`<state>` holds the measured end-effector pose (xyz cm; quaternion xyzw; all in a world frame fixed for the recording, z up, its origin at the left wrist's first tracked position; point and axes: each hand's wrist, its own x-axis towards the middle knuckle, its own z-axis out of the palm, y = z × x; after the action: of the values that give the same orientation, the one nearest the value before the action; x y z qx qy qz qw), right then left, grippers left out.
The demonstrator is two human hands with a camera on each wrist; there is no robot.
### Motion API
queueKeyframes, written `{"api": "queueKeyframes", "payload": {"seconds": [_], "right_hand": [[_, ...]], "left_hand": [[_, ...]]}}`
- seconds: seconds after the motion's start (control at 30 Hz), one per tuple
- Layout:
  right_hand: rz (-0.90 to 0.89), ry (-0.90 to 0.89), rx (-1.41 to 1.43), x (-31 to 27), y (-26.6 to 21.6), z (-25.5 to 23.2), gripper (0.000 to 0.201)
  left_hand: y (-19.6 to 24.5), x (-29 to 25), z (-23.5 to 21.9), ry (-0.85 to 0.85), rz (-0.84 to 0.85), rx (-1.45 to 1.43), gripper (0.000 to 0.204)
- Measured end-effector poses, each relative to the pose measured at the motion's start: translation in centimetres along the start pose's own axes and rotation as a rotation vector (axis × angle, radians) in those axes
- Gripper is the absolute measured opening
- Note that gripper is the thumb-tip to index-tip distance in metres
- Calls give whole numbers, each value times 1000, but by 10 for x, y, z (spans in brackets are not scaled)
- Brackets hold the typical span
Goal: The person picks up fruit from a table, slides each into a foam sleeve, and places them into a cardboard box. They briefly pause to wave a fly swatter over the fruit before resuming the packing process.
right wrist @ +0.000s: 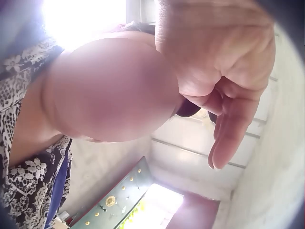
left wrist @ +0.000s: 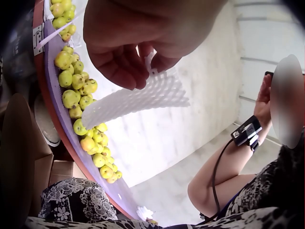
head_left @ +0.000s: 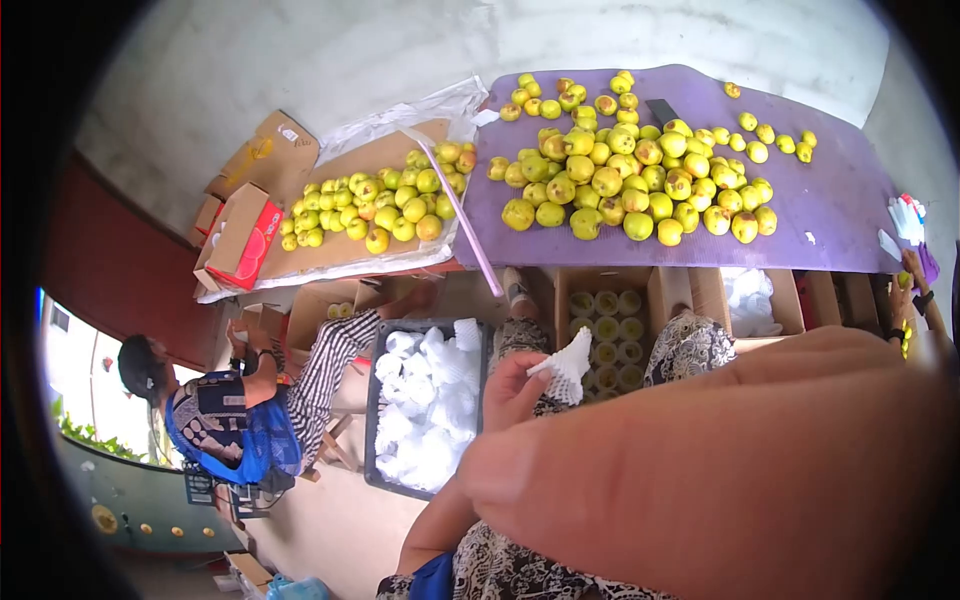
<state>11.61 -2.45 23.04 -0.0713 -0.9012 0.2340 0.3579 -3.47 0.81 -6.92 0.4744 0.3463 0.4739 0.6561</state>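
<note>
My left hand (head_left: 515, 390) pinches a white foam net sleeve (head_left: 570, 368) by one end, above my lap. In the left wrist view the thumb and fingertips of this hand (left wrist: 138, 33) grip the sleeve (left wrist: 143, 98), which spreads out flattened from them. Raised very near the head camera, my right hand (head_left: 720, 470) fills the lower right of the head view. The right wrist view shows that hand (right wrist: 224, 62) beside my head, its longest visible fingers extended and nothing seen between them.
Yellow-green apples (head_left: 620, 170) are heaped on a purple-covered table (head_left: 840, 190); more apples (head_left: 400, 195) lie on cardboard to the left. A black crate (head_left: 375, 470) holds white foam sleeves. Under the table stands a carton (head_left: 655, 300) of packed fruit. Another person (head_left: 235, 410) sits at left.
</note>
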Motion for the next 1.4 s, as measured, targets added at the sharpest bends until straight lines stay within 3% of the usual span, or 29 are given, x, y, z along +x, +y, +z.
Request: {"api": "queueKeyframes", "payload": {"seconds": [0.13, 0.27, 0.33, 0.37, 0.43, 0.57, 0.7, 0.77, 0.83, 0.87, 0.9, 0.93, 0.97, 1.0, 1.03, 1.07, 1.13, 1.2, 1.27, 1.4], "right_hand": [[-123, -68, 17, 9, 0, 14, 55], [-238, -148, -10, 15, 3, 22, 63], [-273, -185, -27, 14, 3, 25, 67], [-280, -200, -33, 13, 2, 27, 69], [-291, -231, -40, 10, 2, 32, 73], [-217, -310, -33, -11, -1, 43, 81], [-232, -436, -112, -12, 6, 41, 89], [-92, 36, -176, -32, 34, 101, 23], [-57, -2, -388, -43, 69, 109, 25], [50, -30, -464, -58, 110, 140, 22], [144, -251, -275, -51, 103, 80, 16], [256, -309, -300, -56, 123, 65, 16], [368, -365, -327, -67, 151, 61, 16], [317, -93, -235, -93, 188, 60, 18], [524, -67, -180, -104, 211, 48, 18], [487, 87, -213, -125, 244, 40, 14], [725, 306, -255, -163, 298, 25, 13], [885, 389, -446, -200, 338, 10, 15], [940, 458, -792, -226, 366, 9, 21], [971, 375, -952, -233, 396, 2, 29]], "left_hand": [[17, -6, 8, 40, -105, 70, 15], [4, 0, -1, 1, -55, -38, 15], [8, 7, -8, -73, -404, -124, 15], [2, 4, -3, -89, -420, -129, 15], [-1, -7, 15, 12, -2, -48, 15], [-3, -17, 5, -11, -97, -19, 15], [-6, -4, 0, -6, -14, 3, 15], [-4, -2, -1, 9, -29, -35, 15], [-5, -2, 1, 44, -43, -68, 14], [-15, -1, 7, 225, 77, 108, 15], [-24, 3, 14, 407, 196, 282, 16], [-27, 7, 15, 592, 312, 455, 17], [-18, 8, 6, 608, 326, 450, 17], [-4, 8, -7, 385, 138, 209, 16], [4, 8, -15, 155, -45, -31, 15], [5, 10, -15, 168, -33, -36, 15], [4, 15, -15, 157, -59, -125, 15], [1, 18, -20, 179, -59, -125, 14], [-3, 22, -25, 184, -72, -115, 15], [-3, 28, -33, 216, -81, -99, 14]]}}
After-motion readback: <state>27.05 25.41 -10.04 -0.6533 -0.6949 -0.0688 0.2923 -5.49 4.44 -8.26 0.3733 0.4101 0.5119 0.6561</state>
